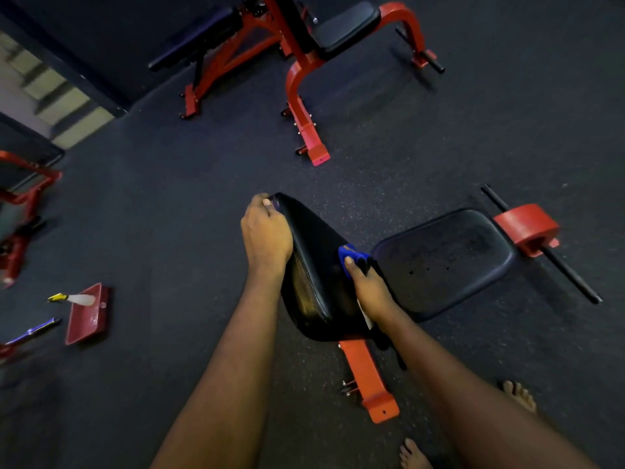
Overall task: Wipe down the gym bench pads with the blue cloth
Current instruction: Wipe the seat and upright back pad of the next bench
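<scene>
Head view. Back pad (pixel 314 265), black, tilted up, mounted on red bench frame (pixel 368 377). Seat pad (pixel 446 258), black, just beside the back pad's lower right edge. Left hand (pixel 265 231): fingers curled over the back pad's upper left corner, gripping it. Right hand (pixel 368 289): pinching blue cloth (pixel 351 255), bunched, pressed against the back pad's right edge near the seat pad. Red roller (pixel 526 228) on black bar (pixel 571 269), at the seat pad's far end. Second red bench (pixel 297 62) near the far edge of the floor (pixel 203 184). Red plate (pixel 88 314) on the floor, left side. Bare feet (pixel 519 396) at lower right.
</scene>
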A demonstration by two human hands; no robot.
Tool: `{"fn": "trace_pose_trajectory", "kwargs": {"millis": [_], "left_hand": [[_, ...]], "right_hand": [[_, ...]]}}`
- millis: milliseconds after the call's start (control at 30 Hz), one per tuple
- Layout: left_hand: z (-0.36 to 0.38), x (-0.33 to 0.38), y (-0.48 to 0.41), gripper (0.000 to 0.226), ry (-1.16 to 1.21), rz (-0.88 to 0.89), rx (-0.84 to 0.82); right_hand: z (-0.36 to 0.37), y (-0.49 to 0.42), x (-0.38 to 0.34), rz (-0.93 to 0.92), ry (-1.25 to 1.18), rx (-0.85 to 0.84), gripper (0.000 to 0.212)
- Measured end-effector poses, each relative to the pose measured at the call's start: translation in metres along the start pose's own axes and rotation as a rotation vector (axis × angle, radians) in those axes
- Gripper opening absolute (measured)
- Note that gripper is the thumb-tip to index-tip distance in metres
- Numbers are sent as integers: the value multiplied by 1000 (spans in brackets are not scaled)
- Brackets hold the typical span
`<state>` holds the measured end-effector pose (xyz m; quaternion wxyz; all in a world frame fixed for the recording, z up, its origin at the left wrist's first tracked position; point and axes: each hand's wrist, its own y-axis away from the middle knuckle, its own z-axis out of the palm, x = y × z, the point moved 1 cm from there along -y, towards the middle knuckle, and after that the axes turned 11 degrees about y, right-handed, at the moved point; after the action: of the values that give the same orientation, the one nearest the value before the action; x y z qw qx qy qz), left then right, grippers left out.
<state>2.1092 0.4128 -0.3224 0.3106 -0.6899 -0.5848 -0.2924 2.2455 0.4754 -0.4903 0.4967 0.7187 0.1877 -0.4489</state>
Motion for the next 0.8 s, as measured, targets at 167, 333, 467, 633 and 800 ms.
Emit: {"fn": "trace_pose_trajectory", "kwargs": {"millis": [167,333,467,633,800], "left_hand": [[2,-3,0,37,-15,10,-2],[1,0,-1,36,-13,-13,-5],[0,4,3,35,11,-23,-12],[-5,10,9,35,14,-50,-9],[-8,14,13,33,39,-68,-9]], "right_hand": [[-1,27,9,22,-32,9,69],[-2,-39,16,36,66,-76,69],[-28,-6,-29,-15,296,-7,55],[-73,17,-62,-64,100,204,59],[-75,52,-93,-227,373,-12,51]]}}
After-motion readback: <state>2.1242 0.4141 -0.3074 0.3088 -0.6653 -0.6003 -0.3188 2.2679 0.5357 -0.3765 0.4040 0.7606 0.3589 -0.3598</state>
